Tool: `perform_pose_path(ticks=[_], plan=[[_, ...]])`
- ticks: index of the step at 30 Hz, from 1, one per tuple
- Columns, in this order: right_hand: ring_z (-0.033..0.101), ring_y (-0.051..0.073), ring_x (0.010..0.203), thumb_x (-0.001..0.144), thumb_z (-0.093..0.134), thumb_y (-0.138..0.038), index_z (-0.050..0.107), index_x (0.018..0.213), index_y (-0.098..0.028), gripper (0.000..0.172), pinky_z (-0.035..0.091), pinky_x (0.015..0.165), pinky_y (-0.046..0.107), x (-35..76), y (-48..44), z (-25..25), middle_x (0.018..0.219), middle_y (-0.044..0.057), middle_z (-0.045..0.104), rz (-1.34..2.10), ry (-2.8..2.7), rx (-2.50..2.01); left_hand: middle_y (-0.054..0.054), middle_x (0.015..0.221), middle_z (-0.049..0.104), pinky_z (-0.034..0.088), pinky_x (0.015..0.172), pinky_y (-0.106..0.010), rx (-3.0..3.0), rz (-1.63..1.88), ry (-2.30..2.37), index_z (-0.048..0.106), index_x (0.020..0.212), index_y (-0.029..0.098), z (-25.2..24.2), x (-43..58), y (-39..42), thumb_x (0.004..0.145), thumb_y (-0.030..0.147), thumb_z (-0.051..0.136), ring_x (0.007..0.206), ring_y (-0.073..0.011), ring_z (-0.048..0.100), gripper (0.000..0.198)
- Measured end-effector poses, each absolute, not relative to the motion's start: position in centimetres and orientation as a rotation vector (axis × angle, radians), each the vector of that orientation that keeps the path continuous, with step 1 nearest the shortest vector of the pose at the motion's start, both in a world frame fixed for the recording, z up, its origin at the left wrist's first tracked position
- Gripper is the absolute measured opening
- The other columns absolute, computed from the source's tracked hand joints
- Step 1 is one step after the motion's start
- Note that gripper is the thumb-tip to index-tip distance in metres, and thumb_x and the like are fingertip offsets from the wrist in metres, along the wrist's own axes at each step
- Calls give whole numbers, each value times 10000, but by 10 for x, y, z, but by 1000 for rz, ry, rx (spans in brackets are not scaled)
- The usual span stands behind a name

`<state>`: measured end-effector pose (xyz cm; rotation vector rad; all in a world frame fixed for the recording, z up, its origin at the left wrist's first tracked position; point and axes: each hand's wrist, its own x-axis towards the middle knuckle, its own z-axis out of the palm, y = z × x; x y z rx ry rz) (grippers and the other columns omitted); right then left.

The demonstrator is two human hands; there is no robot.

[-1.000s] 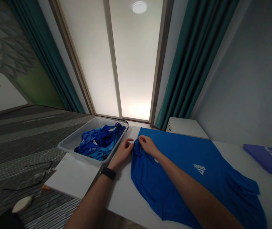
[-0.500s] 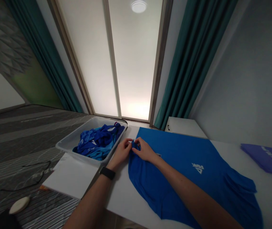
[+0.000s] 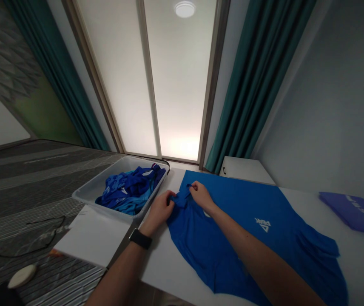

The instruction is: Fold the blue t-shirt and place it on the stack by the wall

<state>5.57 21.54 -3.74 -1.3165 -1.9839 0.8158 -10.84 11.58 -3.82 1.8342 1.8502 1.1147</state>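
Note:
A blue T-shirt (image 3: 233,199) with a white logo lies spread over the white table (image 3: 161,263), its far left edge bunched up. My left hand (image 3: 163,207), with a dark watch on the wrist, pinches that edge between thumb and fingers. Just to the right, my right hand (image 3: 200,196) is closed on a raised fold of the same shirt. A short stretch of cloth runs between the two hands. My right forearm crosses over the shirt and covers part of it.
Left of my hands stands a translucent plastic bin (image 3: 86,189) holding crumpled blue clothes (image 3: 131,187). A folded purple garment (image 3: 354,212) lies at the table's right. Behind the table is a white cabinet (image 3: 247,168); a sliding door (image 3: 182,85) stands beyond.
My hands have moved apart from close together, the right one to the right with its pinched fold, the left slightly left. The cloth between them is more spread out.

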Motion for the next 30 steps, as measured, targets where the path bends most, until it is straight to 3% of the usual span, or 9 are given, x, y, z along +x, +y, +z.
perform_pose_path(ticks=[3,5,8,13,18,21,23,27,30], plan=[[569,185,697,855,493,-261,534,731,-209,141,356,682,290,64,214,-37,695,19,615,699,-2025,-1444,-25,737,628,410,661,-286,1931,1035,1898,636,744,174,-30,-105,107,785,114,476,703,-177,576,176],[574,200,728,859,512,-271,537,706,-210,167,344,727,311,68,213,-38,689,30,613,636,-2066,-1486,-34,751,633,429,692,-294,2012,1077,1834,622,724,178,-26,-103,104,813,140,478,742,-188,592,173],[586,212,755,870,510,-248,589,837,-206,95,340,743,315,73,211,-38,707,33,621,593,-2114,-1503,-44,808,641,452,751,-294,2112,1184,1674,630,777,180,-22,-99,101,853,159,474,797,-186,608,175],[566,167,699,885,394,-167,565,1151,-214,320,374,678,265,80,208,-32,713,-18,581,801,-2126,-1179,-57,848,637,469,757,-289,2171,1263,1537,664,873,175,-16,-95,97,901,184,455,802,-178,615,212],[533,124,623,796,421,-146,585,1135,-216,384,417,637,240,82,198,-20,718,-43,556,1297,-2032,-787,-87,996,684,477,852,-318,2139,1187,1360,687,1050,183,-10,-91,89,924,248,470,933,-212,635,259],[550,137,627,817,412,-195,614,901,-201,220,420,619,247,88,192,-16,662,-33,573,1364,-1988,-857,-94,1177,674,443,968,-350,2066,1106,1239,643,1206,207,-9,-88,85,931,294,463,1072,-246,617,340],[568,149,621,879,377,-264,572,786,-204,224,420,592,254,97,188,-17,619,-24,582,1359,-1941,-935,-96,1251,646,424,1006,-368,2000,1057,1181,597,1282,216,-7,-86,82,932,317,447,1133,-264,595,394],[599,142,575,936,381,-397,554,985,-212,258,392,483,228,112,178,-25,671,-30,612,1512,-1821,-990,-100,1318,600,363,1086,-416,1850,1015,1027,543,1314,213,-5,-78,82,903,270,437,1251,-278,525,429],[606,122,574,912,444,-359,518,1152,-227,283,391,471,211,116,170,-30,778,-27,635,1543,-1810,-968,-91,1291,610,357,1093,-432,1775,1005,934,552,1262,214,-4,-71,84,851,180,437,1240,-270,533,428]])
